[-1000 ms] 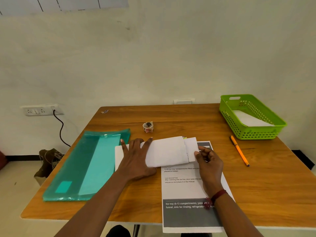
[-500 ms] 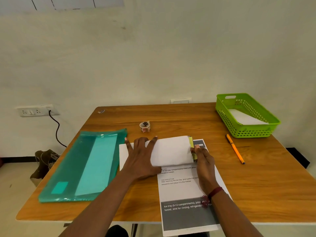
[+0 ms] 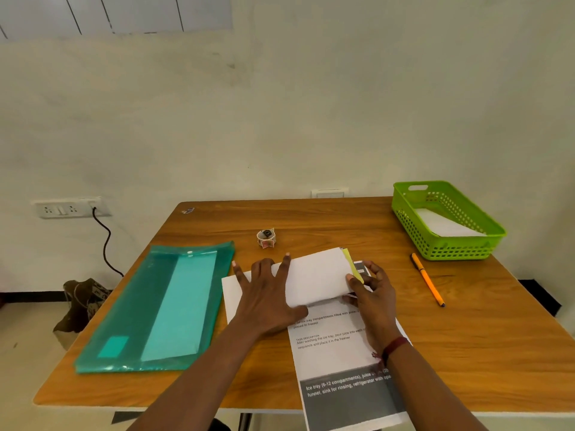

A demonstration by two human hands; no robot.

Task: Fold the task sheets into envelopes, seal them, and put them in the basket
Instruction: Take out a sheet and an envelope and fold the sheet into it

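A folded white sheet (image 3: 317, 275) lies across the middle of the wooden table (image 3: 485, 337), with a yellow-green strip showing at its right end. My left hand (image 3: 267, 293) lies flat with spread fingers on its left part. My right hand (image 3: 371, 293) pinches the sheet's right end with thumb and fingers. Under both lies a printed task sheet (image 3: 336, 353) that hangs over the near edge. The green basket (image 3: 448, 244) stands at the back right with a white folded paper (image 3: 441, 223) inside.
A teal plastic folder (image 3: 161, 306) lies on the table's left side. A small roll of stickers (image 3: 266, 238) sits behind the folded sheet. An orange pen (image 3: 427, 279) lies between the sheets and the basket. A wall socket (image 3: 67, 208) with a black cable is at left.
The small right flap has been folded over onto the sheet, so the yellow-green strip now shows at the right end. My right hand moved up to the sheet's end. The left hand stayed put.
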